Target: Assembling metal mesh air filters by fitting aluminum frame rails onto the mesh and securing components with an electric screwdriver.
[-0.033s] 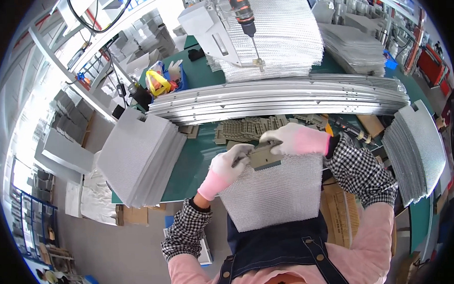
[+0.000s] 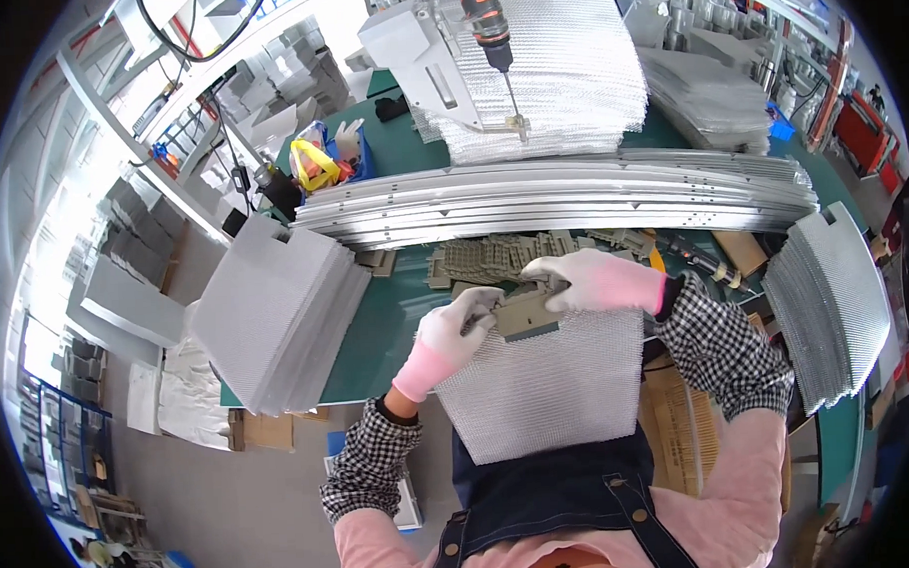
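A silvery mesh panel with tapering sides lies in front of me, its lower end against my dark apron. On its far edge sits a grey-green bracket, a flat piece with a small hole. My left hand, in a white and pink glove, is closed with its fingertips at the bracket's left end. The gloved right hand pinches the bracket's right side between thumb and fingers. Just beyond them, several similar grey-green brackets lie heaped on the green table. My fingers partly cover the bracket's ends.
Stacked mesh panels stand at left and right. Long metal strips cross the table behind the brackets. A screwdriver on a stand hangs beyond, before more mesh sheets. Another power screwdriver lies at right. A blue bin stands back left.
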`<state>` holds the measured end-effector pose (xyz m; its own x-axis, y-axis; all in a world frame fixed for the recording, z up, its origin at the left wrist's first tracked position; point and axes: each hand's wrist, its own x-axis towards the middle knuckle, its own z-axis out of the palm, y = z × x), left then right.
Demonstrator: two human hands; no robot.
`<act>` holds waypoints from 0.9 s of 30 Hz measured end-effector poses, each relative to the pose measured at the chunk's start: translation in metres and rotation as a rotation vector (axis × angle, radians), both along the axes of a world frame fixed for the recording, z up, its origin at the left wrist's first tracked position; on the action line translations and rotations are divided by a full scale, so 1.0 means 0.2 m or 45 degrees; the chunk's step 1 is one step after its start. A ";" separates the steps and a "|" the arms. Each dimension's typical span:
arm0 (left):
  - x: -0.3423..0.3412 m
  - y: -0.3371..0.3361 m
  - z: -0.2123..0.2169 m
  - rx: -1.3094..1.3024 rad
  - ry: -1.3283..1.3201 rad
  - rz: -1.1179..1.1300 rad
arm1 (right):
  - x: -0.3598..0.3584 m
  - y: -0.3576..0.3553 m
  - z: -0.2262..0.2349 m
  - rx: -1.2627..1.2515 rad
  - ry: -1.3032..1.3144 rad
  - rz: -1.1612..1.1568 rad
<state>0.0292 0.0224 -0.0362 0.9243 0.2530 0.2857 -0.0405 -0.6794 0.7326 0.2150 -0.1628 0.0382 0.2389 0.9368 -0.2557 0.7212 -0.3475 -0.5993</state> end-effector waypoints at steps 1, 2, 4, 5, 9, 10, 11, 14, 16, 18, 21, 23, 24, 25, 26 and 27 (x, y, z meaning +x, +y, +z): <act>-0.01 0.00 0.02 0.031 0.071 0.032 | -0.01 -0.04 -0.05 0.130 -0.065 0.055; 0.00 -0.01 0.02 0.020 0.069 0.031 | -0.01 -0.07 -0.09 0.261 -0.130 0.111; 0.02 -0.02 0.02 0.136 -0.005 0.040 | 0.02 -0.11 -0.11 -0.006 -0.090 0.011; 0.02 -0.05 0.04 0.149 0.029 0.039 | 0.04 -0.13 -0.12 -0.052 -0.093 0.021; 0.03 -0.07 0.01 0.342 -0.281 -0.044 | 0.06 -0.15 -0.12 -0.063 -0.028 0.043; 0.03 -0.08 0.02 0.313 -0.285 -0.042 | 0.07 -0.15 -0.13 -0.021 0.006 0.078; 0.03 -0.09 0.03 0.285 -0.288 -0.040 | 0.07 -0.16 -0.13 -0.022 0.005 0.075; 0.00 -0.04 0.13 0.562 -0.188 -0.104 | 0.02 -0.15 -0.10 -0.034 -0.019 0.000; 0.02 -0.05 0.25 0.412 -0.142 -0.187 | -0.04 -0.14 -0.03 -0.118 -0.062 0.036; 0.10 -0.10 0.30 0.182 0.076 -0.409 | -0.05 -0.16 -0.05 -0.096 -0.083 0.067; 0.21 -0.18 0.31 0.483 0.751 -0.567 | -0.10 -0.18 -0.03 0.088 -0.129 0.094; 0.23 -0.21 0.30 0.531 0.808 -0.605 | -0.13 -0.21 -0.04 0.025 -0.172 0.011; 0.24 -0.21 0.31 0.579 0.873 -0.641 | -0.13 -0.22 -0.05 0.106 -0.160 0.022; 0.25 -0.22 0.31 0.578 0.867 -0.647 | -0.12 -0.24 -0.06 0.102 -0.163 0.016; 0.26 -0.23 0.33 0.657 0.921 -0.673 | -0.11 -0.25 -0.06 0.127 -0.120 0.009; 0.28 -0.24 0.35 0.739 0.976 -0.698 | -0.11 -0.26 -0.06 0.155 -0.076 0.003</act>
<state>0.0845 -0.0266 0.0332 0.8530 -0.2317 -0.4677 -0.1129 -0.9568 0.2680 0.1938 -0.2140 0.0271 0.2482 0.9605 -0.1256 0.7575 -0.2732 -0.5929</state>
